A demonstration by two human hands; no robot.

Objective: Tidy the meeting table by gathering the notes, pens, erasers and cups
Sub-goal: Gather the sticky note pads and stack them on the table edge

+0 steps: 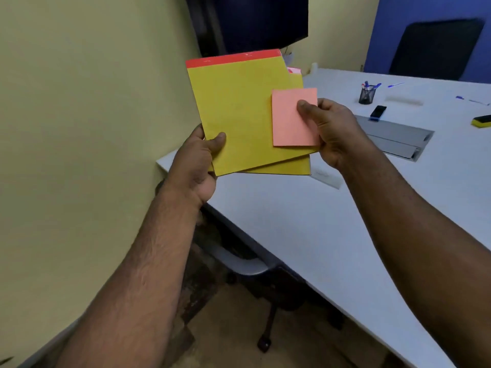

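Note:
I hold a stack of yellow notepads [239,112] with a red top strip in the air, left of the white table [332,221]. My left hand [196,166] grips the stack's lower left corner, thumb on top. My right hand [332,128] pinches a pink sticky note pad [289,120] against the stack's right side. On the table stand a black mesh pen holder [367,94] with blue pens, a blue-based board eraser [377,112], a yellow and black eraser [482,120] and two loose blue pens [396,84] [473,100].
A grey cable hatch [398,136] is set into the tabletop. A clear ruler-like strip [325,176] lies near the table's edge. A chair's base [265,341] shows under the table, a dark chair [435,49] stands at the far end, and a yellow wall is on the left.

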